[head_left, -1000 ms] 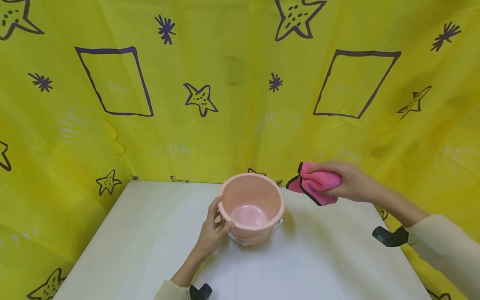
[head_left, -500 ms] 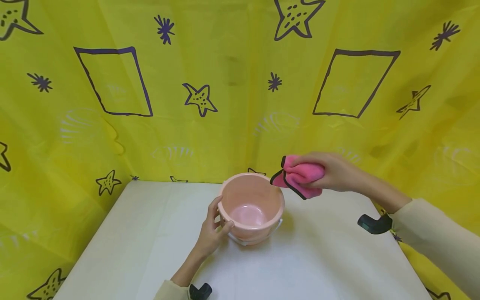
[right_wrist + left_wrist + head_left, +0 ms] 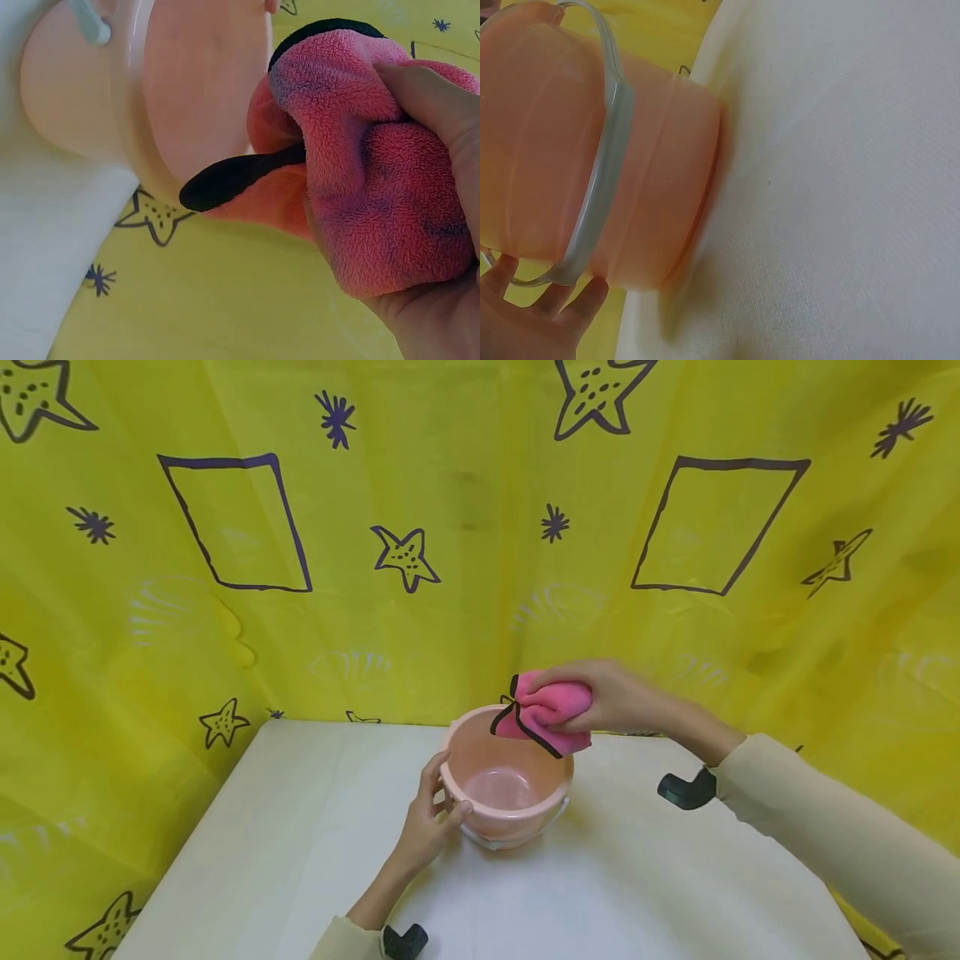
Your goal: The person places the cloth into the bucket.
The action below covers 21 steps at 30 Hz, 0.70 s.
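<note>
You have your right hand point(image 3: 607, 693) bent round a bunched pink cloth point(image 3: 558, 706), thumb on one side and fingers on the other, while your left hand point(image 3: 423, 827) holds the left side of the bucket point(image 3: 510, 816), partly curled, its thumb on the near rim and its fingers along the outside. The step in hand looks like holding the cloth at the bucket's mouth with the bucket steadied. The bucket stands upright on the table point(image 3: 322, 827), in front of the yellow curtain point(image 3: 465, 610), with its handle point(image 3: 604, 172) hanging down against the outer wall. What shows inside is only its own wall and shiny floor; the cloth hides part of the far right side, so you cannot vouch for that patch from here. The cloth is in your grasp, its black-edged corner loose and overlapping the far rim in the head view; whether it touches the rim, you cannot tell. Any next move here probably calls for keeping the left hold firm enough that the bucket does not slide or tip, and minding that loose corner, which could catch on the rim.
</note>
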Motion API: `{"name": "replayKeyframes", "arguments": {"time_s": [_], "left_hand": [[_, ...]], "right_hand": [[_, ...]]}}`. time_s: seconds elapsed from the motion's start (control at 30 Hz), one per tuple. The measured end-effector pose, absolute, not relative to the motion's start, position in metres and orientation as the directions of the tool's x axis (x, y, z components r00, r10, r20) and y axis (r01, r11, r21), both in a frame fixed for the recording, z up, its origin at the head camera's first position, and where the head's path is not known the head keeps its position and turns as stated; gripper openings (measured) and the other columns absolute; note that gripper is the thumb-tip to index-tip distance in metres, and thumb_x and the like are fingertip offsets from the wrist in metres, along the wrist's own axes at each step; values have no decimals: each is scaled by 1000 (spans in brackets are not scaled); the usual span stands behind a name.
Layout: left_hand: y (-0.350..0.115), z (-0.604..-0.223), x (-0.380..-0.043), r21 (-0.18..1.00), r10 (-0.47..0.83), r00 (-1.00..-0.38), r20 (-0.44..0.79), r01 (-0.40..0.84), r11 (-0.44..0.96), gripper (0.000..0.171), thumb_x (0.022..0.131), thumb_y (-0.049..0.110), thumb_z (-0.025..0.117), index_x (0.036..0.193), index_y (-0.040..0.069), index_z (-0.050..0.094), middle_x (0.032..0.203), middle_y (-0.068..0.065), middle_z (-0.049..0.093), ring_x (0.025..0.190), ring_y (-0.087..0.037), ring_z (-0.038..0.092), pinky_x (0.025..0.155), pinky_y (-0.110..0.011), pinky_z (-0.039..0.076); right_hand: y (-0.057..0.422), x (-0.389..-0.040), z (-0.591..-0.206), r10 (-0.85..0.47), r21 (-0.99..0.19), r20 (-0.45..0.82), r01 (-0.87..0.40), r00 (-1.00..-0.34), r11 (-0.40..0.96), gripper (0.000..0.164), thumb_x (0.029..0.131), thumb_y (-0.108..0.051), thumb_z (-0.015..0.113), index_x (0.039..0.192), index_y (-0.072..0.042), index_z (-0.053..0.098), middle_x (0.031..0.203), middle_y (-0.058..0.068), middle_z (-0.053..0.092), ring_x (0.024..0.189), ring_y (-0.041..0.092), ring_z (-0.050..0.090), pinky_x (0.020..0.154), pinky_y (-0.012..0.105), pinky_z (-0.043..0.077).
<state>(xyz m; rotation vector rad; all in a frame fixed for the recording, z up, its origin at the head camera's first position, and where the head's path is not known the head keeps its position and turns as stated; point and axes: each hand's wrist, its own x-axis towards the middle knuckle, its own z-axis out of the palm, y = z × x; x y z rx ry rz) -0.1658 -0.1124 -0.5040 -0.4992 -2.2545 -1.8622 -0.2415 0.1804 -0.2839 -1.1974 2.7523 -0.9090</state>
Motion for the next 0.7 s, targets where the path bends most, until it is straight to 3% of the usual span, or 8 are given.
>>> {"name": "replayKeyframes", "arguments": {"time_s": [0.1,0.27,0.47,0.7], "left_hand": [[-112,-504,-166,918,142,-930,339,360,167,82,91,32,71,160,31,27,162,-12,37,135,-41,49,103,-56,49],[-112,-504,-166,923,134,-937,322,342,178,80,92,35,71,159,33,28,163,-11,36,136,-42,48,103,-57,49],[-113,-506,-167,918,138,-926,350,369,146,81,92,34,72,159,28,29,161,-16,38,134,-46,48,102,-59,48],[-114,-508,-168,909,138,-919,370,389,150,80,91,35,73,159,27,30,160,-15,39,132,-48,50,99,-60,49]], "right_hand": [[171,-247,-289,-688,-538,188,-660,-701,525,48,80,-23,90,124,-35,75,115,-14,72,96,12,67,78,30,58],[155,-254,-300,-716,-554,147,-656,-683,513,49,79,-26,91,124,-33,75,114,-11,73,95,13,68,78,32,59],[141,-264,-317,-736,-557,82,-643,-672,525,49,78,-23,92,124,-26,75,107,-6,73,93,16,66,77,30,59],[131,-274,-334,-752,-562,-4,-621,-659,547,48,79,-23,90,124,-27,74,104,-6,72,93,17,65,76,30,58]]}}
